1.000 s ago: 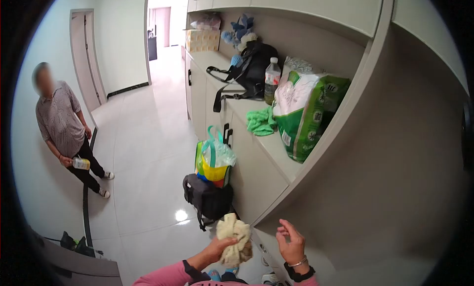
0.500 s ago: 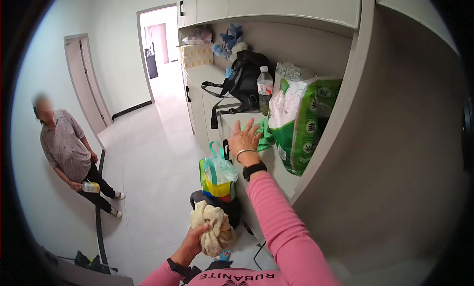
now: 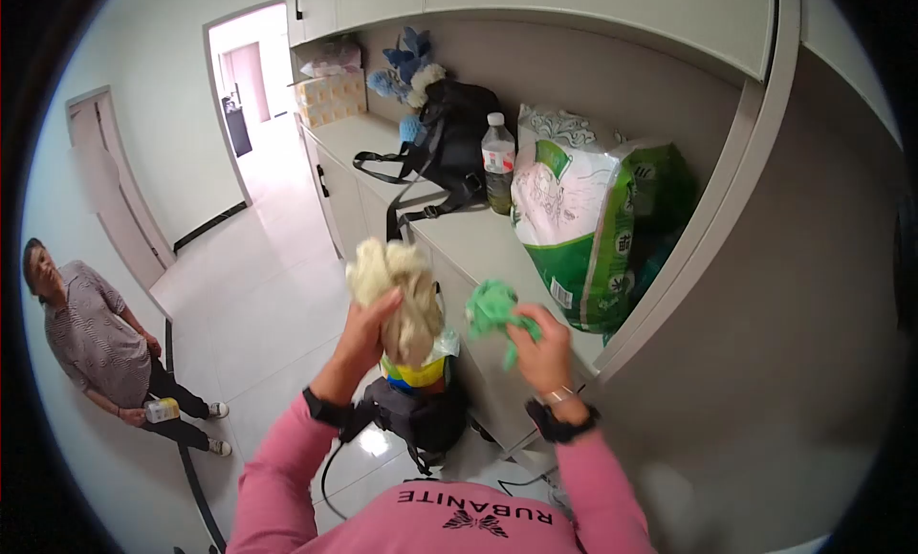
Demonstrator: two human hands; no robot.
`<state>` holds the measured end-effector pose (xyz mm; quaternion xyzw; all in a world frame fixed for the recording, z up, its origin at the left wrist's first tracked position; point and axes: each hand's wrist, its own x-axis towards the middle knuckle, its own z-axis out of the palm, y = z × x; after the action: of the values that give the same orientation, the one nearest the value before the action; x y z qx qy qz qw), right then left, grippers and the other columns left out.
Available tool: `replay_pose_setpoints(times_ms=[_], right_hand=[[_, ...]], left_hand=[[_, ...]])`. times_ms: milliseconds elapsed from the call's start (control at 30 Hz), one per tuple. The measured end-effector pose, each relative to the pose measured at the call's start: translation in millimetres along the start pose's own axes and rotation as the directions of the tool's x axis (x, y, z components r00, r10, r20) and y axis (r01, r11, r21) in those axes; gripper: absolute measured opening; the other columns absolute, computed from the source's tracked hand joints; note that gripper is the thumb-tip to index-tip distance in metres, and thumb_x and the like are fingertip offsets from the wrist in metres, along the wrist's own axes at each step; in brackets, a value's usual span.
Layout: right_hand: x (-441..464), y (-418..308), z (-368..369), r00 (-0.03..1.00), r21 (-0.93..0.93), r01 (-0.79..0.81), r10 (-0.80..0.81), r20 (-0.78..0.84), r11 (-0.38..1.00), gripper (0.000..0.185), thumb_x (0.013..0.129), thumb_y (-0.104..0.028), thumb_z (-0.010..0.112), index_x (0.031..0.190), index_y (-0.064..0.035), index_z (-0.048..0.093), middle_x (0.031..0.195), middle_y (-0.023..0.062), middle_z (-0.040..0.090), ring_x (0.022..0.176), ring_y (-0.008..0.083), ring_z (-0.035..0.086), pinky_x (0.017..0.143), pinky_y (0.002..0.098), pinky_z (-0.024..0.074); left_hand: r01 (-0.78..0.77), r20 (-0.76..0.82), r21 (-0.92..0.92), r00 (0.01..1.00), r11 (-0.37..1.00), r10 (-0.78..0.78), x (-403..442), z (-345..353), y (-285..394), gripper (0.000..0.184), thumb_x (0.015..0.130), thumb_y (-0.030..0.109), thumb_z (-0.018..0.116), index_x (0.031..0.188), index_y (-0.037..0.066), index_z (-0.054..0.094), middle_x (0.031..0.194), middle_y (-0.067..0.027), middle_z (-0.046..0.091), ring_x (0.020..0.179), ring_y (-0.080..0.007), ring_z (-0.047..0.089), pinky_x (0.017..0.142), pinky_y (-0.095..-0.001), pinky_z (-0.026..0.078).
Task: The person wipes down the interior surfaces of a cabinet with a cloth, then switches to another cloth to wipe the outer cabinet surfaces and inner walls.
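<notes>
A bunched cream cloth (image 3: 406, 301) is in my left hand (image 3: 368, 336), the fingers wrapped round its lower left side. My right hand (image 3: 543, 355) pinches a crumpled green cloth (image 3: 492, 308) in front of the cabinet's counter edge. The two cloths are close together but apart. Behind my right hand, on the counter (image 3: 449, 231), stands a green and white printed plastic sack (image 3: 574, 219). Left of the sack is a bottle (image 3: 498, 167) of dark liquid with a white cap, upright beside a black bag (image 3: 459, 133) with loose straps.
Below my hands a dark backpack (image 3: 416, 422) and a colourful bag (image 3: 417, 374) rest on the floor against the cabinet. A tissue box (image 3: 330, 97) and blue and white flowers (image 3: 411, 66) are farther back. At left, a person (image 3: 105, 348) stands by the wall holding a bottle (image 3: 162, 410).
My right hand has picked the green cloth off the counter and drawn it back towards me. My left hand has lifted the cream cloth higher. The view has shifted.
</notes>
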<state>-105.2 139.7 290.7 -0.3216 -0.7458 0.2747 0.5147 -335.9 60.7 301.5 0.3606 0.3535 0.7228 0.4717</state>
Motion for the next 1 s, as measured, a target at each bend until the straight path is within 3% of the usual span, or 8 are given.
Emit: replay_pose_setpoints(times_ms=[167,267,333,433,733,833,900,1000], right_hand=[[-119.6,-29.8,-106.3,0.847,0.339,-0.521,0.525,0.087,0.783,0.016,0.076,-0.008,0.060,0.088,0.0018,0.061,0.081,0.0031,0.062,0.072,0.0098,0.056,0.064,0.0248,0.0453],[-186.4,-48.9,-126.8,0.704,0.504,-0.569,0.702,-0.108,0.649,0.013,0.078,-0.005,0.056,0.088,0.0029,0.058,0.079,0.0038,0.060,0.072,0.0108,0.056,0.065,0.0250,0.0458],[-227.3,-51.1,-130.2,0.641,0.559,-0.544,0.740,-0.205,0.626,0.013,0.078,-0.004,0.055,0.089,0.0033,0.056,0.079,0.0062,0.059,0.072,0.0131,0.057,0.065,0.0263,0.0467],[-265.8,-56.2,-129.5,0.530,0.663,-0.421,0.761,-0.374,0.619,0.012,0.079,-0.005,0.055,0.087,0.0033,0.055,0.080,0.0064,0.059,0.071,0.0140,0.057,0.064,0.0256,0.0464],[-271.3,-63.4,-150.5,0.483,0.258,-0.587,0.587,-0.649,0.768,0.016,0.081,-0.010,0.054,0.086,0.0046,0.059,0.067,-0.0003,0.054,0.062,0.0063,0.046,0.057,0.0226,0.0397],[-244.4,-62.6,-167.1,0.599,0.003,-0.610,0.463,-0.653,0.793,0.016,0.082,-0.010,0.054,0.087,0.0041,0.059,0.065,0.0004,0.054,0.062,0.0060,0.046,0.057,0.0230,0.0397],[-210.4,-76.8,-171.5,0.630,-0.026,-0.621,0.479,-0.612,0.783,0.016,0.082,-0.010,0.053,0.089,0.0023,0.060,0.066,0.0011,0.054,0.064,0.0061,0.046,0.057,0.0230,0.0400],[-161.3,-95.2,-166.3,0.832,-0.199,-0.454,0.333,-0.444,0.868,0.016,0.083,-0.009,0.053,0.095,-0.0009,0.059,0.077,0.0040,0.063,0.065,0.0066,0.050,0.059,0.0223,0.0418]], left_hand=[[-0.264,0.155,0.441,0.964,0.858,0.217,91.6,23.7,-6.5,0.051,0.075,0.013,0.068,0.119,0.000,0.047,0.109,-0.0136,0.057,0.099,-0.0261,0.057,0.082,-0.0371,0.047],[-0.507,0.328,0.776,0.833,0.376,0.445,129.6,40.5,-27.9,0.061,0.069,0.013,0.070,0.124,0.004,0.044,0.121,-0.0200,0.049,0.114,-0.0316,0.047,0.090,-0.0451,0.041],[-0.425,0.418,0.903,0.827,-0.069,0.376,145.6,45.6,-46.0,0.076,0.064,0.014,0.071,0.132,0.010,0.036,0.130,-0.0257,0.038,0.123,-0.0394,0.033,0.095,-0.0530,0.033],[-0.271,0.346,0.916,0.908,-0.297,0.238,170.8,41.2,-90.3,0.087,0.064,0.016,0.071,0.138,0.011,0.025,0.134,-0.0267,0.034,0.125,-0.0448,0.030,0.095,-0.0577,0.031],[-0.444,0.484,0.845,0.872,-0.298,0.074,166.4,52.3,-89.2,0.087,0.062,0.019,0.068,0.139,0.016,0.026,0.141,-0.0191,0.025,0.130,-0.0463,0.017,0.098,-0.0631,0.024],[-0.582,0.610,0.782,0.642,-0.223,0.465,123.2,76.1,-67.2,0.053,0.068,0.010,0.063,0.119,0.007,0.049,0.129,-0.0180,0.041,0.123,-0.0393,0.034,0.096,-0.0538,0.032],[-0.691,0.536,0.554,0.723,0.465,0.436,79.9,106.9,-47.8,0.019,0.074,0.003,0.059,0.093,0.002,0.056,0.111,-0.0152,0.053,0.108,-0.0305,0.049,0.091,-0.0417,0.038],[-0.596,0.683,0.345,0.689,0.725,0.242,28.2,125.6,-46.2,0.011,0.080,0.009,0.058,0.087,0.000,0.057,0.105,-0.0131,0.057,0.101,-0.0254,0.052,0.089,-0.0355,0.039]])
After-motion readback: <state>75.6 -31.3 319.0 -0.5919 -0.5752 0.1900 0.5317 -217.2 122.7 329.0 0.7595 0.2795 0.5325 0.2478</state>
